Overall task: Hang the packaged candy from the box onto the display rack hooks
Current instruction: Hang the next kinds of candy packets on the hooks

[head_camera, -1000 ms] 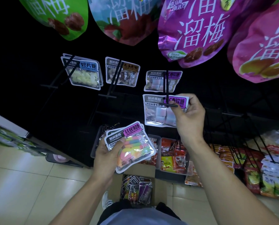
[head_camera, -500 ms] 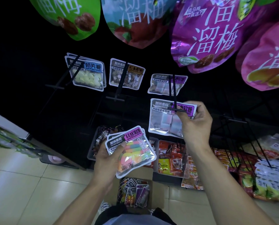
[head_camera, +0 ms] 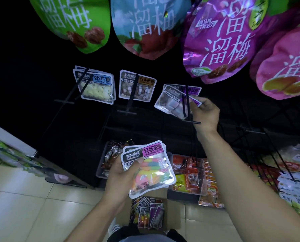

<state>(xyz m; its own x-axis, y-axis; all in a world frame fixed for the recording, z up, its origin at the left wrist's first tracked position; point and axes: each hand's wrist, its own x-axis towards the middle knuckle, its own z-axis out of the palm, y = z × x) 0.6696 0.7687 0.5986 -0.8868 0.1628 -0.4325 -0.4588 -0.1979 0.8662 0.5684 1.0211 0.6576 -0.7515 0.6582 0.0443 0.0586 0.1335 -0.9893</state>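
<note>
The purple-label pack (head_camera: 176,103) is threaded on the hook (head_camera: 187,102), pinched at its top corner by your right hand (head_camera: 205,114), just in front of another like it. Your left hand (head_camera: 123,177) grips a small stack of gummy-worm packs (head_camera: 149,168), low and nearer your body. Two hooks left of your right hand carry packs already; the box (head_camera: 145,212) below your left hand holds plenty more, so I'd judge the job well short of done

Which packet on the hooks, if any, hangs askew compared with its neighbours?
The purple-label packet on the third hook is tilted, its right corner pinched by the right hand. The milk-candy packet and stone-candy packet hang flatter.
</note>
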